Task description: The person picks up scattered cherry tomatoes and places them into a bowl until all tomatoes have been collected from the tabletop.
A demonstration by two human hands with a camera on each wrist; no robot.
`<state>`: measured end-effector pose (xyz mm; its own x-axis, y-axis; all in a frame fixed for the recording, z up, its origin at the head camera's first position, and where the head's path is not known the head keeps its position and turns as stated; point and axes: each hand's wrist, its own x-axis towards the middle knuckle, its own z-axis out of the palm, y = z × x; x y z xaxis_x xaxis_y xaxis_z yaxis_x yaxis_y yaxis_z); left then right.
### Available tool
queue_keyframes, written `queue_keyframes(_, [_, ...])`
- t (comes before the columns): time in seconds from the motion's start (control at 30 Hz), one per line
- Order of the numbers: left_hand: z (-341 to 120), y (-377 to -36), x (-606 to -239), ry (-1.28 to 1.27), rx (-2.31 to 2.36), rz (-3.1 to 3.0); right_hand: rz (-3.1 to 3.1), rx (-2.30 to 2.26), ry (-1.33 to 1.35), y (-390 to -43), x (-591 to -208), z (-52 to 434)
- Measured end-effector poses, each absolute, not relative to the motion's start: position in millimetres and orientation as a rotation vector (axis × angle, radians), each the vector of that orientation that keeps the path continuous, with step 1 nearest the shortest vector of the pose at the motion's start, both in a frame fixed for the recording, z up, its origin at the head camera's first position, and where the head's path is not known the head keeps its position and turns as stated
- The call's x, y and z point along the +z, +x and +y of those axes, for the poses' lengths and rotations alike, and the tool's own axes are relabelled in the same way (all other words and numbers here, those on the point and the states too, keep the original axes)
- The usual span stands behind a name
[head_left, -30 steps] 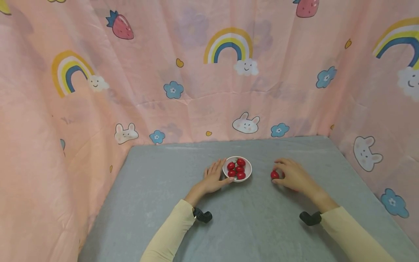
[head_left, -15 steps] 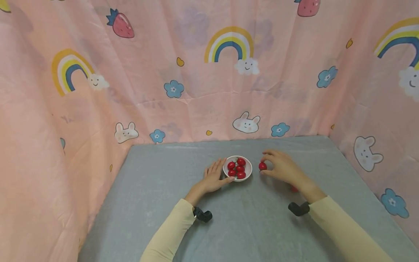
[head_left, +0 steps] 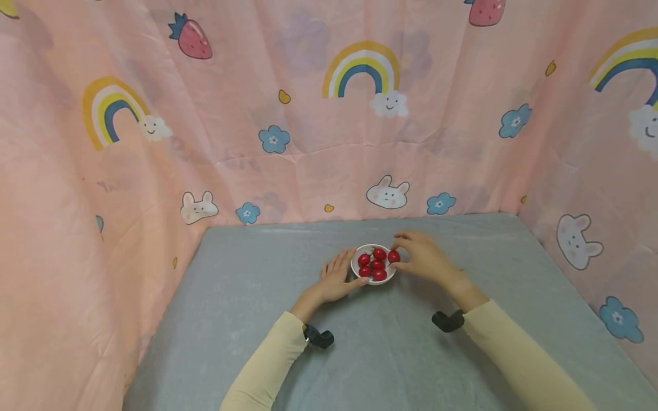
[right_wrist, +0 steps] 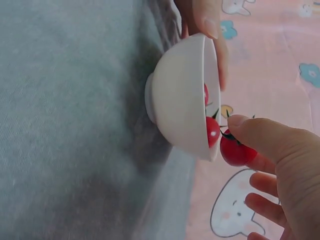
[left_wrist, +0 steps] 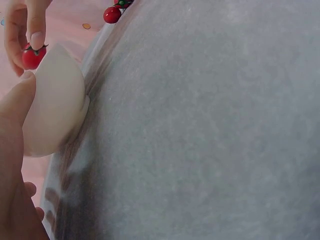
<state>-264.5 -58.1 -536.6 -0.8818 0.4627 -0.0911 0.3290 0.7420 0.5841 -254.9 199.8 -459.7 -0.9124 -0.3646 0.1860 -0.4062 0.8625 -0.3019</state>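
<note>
One white bowl (head_left: 373, 264) on the grey worktop (head_left: 390, 354), five tomatoes (head_left: 377, 265) inside. A sixth tomato (head_left: 393, 256) pinched in right hand (head_left: 424, 260) fingertips, at the bowl's right rim. Left hand (head_left: 335, 279) lies with relaxed fingers against the bowl's left side, thumb touching it. Two more tomatoes (left_wrist: 112, 14) show at the left-wrist view's top edge, one cut off.

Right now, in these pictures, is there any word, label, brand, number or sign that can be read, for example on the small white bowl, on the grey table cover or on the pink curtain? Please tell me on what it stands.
None: no readable text in any view.
The small white bowl is plain.
The grey table cover is plain.
The pink curtain bears only pictures: rainbows, rabbits, flowers, strawberries.
</note>
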Motion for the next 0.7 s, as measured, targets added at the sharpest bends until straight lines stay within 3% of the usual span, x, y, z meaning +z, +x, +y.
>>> queue_keyframes(0.7, [-57.5, -262.6, -533.2, 0.61, 0.842, 2.703, -2.916, 0.57, 0.591, -258.5, -473.4, 191.8])
